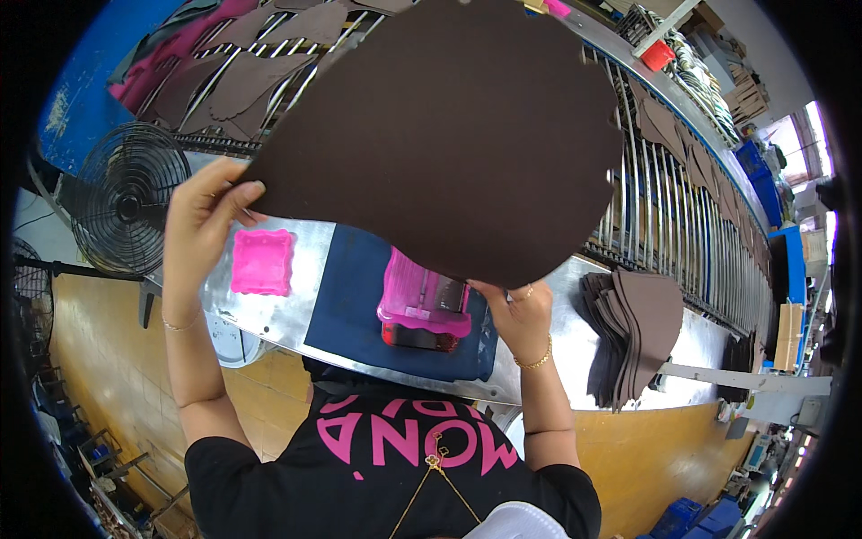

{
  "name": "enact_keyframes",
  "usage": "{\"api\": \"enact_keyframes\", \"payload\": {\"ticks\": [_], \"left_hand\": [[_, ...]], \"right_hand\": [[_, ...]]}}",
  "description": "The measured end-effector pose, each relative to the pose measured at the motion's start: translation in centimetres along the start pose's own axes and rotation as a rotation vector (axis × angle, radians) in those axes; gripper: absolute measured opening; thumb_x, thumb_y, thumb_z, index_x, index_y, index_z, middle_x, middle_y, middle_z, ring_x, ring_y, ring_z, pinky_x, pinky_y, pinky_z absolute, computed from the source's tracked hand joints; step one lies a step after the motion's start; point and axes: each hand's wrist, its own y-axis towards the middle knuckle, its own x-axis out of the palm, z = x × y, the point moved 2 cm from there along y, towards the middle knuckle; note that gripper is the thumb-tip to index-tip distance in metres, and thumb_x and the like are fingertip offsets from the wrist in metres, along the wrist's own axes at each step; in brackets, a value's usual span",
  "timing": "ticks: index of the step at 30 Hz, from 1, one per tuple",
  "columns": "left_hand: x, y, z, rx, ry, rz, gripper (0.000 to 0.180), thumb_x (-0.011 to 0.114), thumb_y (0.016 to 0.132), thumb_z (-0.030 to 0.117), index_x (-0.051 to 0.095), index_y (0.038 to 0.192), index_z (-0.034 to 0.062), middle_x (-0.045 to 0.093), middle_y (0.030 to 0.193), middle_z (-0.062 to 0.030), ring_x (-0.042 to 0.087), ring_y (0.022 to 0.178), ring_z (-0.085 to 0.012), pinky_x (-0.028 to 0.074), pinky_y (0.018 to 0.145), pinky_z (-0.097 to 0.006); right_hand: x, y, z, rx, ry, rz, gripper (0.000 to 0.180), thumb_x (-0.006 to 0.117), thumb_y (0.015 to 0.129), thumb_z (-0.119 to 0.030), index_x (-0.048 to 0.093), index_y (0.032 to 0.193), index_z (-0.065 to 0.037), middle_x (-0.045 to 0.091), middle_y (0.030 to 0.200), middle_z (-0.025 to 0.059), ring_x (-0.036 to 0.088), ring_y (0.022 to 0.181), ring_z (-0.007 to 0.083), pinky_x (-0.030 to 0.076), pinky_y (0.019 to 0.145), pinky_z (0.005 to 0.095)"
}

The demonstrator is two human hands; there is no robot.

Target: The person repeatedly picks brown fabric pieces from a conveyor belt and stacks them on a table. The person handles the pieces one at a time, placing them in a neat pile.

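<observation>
Brown sheet hangs raised in front of you, tilted over the metal table, its narrow tip in your left hand and its lower edge at your right hand. From your left hand the sheet spreads toward two o'clock; from your right it rises toward eleven. Its long axis seems to run from about eight o'clock to two, with the broad end toward two. Neither hand is nearer, since both touch it. Your left thumb and fingers pinch the tip; your right fingertips go behind the edge, so whether they pinch or only prop cannot be told. Counting, you have one sheet between two hands. One pink tray lies at nine o'clock on the table. One navy cloth lies below the sheet, bearing one pink box, with one red-and-black object just beneath that box at six o'clock. One stack of brown pieces sits near four o'clock, its layers too tight to number. One large fan stands near nine o'clock, beyond the tray. Two barred racks show, the left rack at eleven and the right rack at two, their brown pieces overlapping beyond counting.
</observation>
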Motion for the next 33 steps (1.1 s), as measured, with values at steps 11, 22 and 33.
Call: {"api": "enact_keyframes", "payload": {"ticks": [11, 22, 33], "left_hand": [[10.7, 0.3, -0.9, 0.291, 0.283, -0.432, 0.007, 0.063, 0.081, 0.003, 0.064, 0.087, -0.0002, 0.055, 0.073, -0.0099, 0.061, 0.059, -0.0229, 0.049, 0.054, -0.034], [21.2, 2.4, 2.7, 0.788, 0.211, -0.569, 0.006, 0.069, 0.070, 0.008, 0.065, 0.074, 0.0098, 0.051, 0.087, -0.0068, 0.050, 0.083, -0.0251, 0.042, 0.075, -0.036], [22.6, 14.5, 12.6, 1.264, 0.462, 0.030, 0.008, 0.064, 0.068, 0.004, 0.067, 0.075, 0.0082, 0.051, 0.101, -0.0055, 0.049, 0.101, -0.0253, 0.041, 0.090, -0.038]], "right_hand": [[-6.9, -9.6, 4.0, 0.167, -0.249, 0.068, 0.016, 0.066, 0.076, -0.010, 0.068, 0.092, -0.012, 0.070, 0.082, 0.0001, 0.064, 0.068, 0.0143, 0.033, 0.088, 0.0367], [-18.4, -16.9, 5.6, 0.595, -0.176, 0.299, 0.013, 0.060, 0.091, -0.009, 0.061, 0.097, 0.003, 0.057, 0.081, 0.0006, 0.049, 0.075, 0.0095, 0.040, 0.069, 0.0223], [-12.6, -2.9, 6.2, 0.544, 0.041, 0.385, 0.020, 0.065, 0.088, -0.007, 0.064, 0.105, 0.002, 0.062, 0.079, 0.0003, 0.053, 0.063, 0.0053, 0.044, 0.055, 0.0173]]}}
